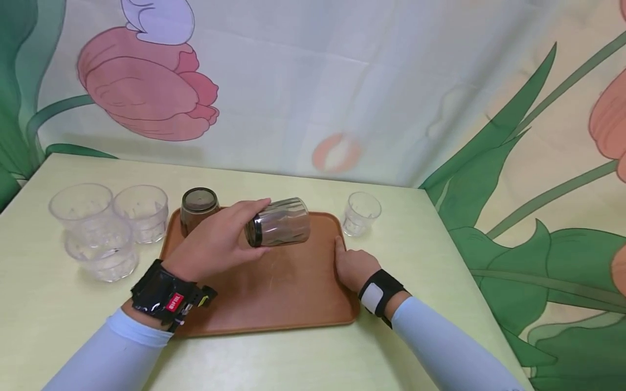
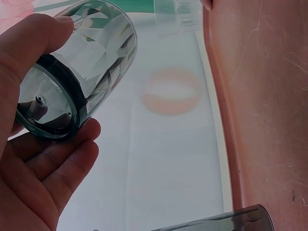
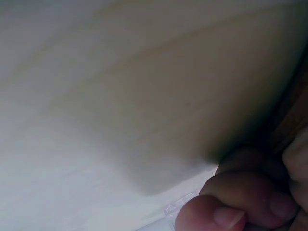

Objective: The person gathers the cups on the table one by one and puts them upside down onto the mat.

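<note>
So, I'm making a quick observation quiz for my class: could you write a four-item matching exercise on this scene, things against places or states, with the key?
Things
1. Left hand
2. Lone clear glass
3. Right hand
4. Standing tinted glass

Places or states
A. Upright, to the right of the tray
B. At the tray's far left corner
C. Holding a tilted tinted glass
D. Gripping the tray's right edge

Right pairs: 1-C, 2-A, 3-D, 4-B

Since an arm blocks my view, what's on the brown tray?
A dark glass stands on the tray, far left. The left hand, holding another glass, and its wristband cover part of the left side; anything there is hidden.
</note>
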A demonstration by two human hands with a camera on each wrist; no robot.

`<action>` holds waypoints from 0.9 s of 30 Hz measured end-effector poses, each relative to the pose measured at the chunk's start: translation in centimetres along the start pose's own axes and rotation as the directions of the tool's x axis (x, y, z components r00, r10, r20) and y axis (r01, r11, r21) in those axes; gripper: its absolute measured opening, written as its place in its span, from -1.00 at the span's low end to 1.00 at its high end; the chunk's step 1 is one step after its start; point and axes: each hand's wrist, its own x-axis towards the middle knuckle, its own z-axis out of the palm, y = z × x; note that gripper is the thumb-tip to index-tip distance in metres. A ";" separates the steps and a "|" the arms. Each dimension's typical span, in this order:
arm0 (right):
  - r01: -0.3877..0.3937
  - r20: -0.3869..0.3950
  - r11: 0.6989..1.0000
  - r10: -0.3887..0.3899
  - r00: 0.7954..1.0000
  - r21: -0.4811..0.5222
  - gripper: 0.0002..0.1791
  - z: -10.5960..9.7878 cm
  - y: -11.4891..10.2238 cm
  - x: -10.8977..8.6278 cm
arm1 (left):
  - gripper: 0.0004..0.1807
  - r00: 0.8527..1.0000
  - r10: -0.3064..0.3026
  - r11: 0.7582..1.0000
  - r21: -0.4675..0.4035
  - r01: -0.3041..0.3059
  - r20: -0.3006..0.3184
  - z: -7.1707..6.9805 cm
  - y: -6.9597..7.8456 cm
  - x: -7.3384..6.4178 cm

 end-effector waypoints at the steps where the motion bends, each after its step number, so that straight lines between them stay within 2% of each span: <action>1: -0.002 -0.001 1.000 0.002 1.000 0.001 -0.39 0.0 0.0 0.0 | -0.05 1.000 -0.001 1.000 -0.002 0.001 0.002 0.0 0.0 0.0; 15: -0.029 0.012 1.000 0.029 1.000 0.009 -0.39 0.0 -0.1 -0.1 | -0.05 1.000 -0.003 1.000 -0.002 0.003 0.013 -0.2 0.0 0.2; 20: -0.039 0.029 0.999 0.039 0.999 0.010 -0.39 0.0 -0.2 -0.1 | -0.06 1.000 -0.001 1.000 0.012 0.001 -0.003 -0.2 -0.1 0.1; 24: -0.034 0.036 0.999 0.034 0.999 0.008 -0.39 -0.2 -0.3 -0.1 | -0.07 1.000 -0.015 1.000 0.025 0.015 -0.003 -0.6 -0.2 0.0; 27: -0.036 0.051 0.999 0.036 0.998 0.003 -0.39 -0.3 -0.4 -0.1 | -0.07 0.999 -0.054 0.998 0.033 0.054 0.007 -1.1 -0.2 0.0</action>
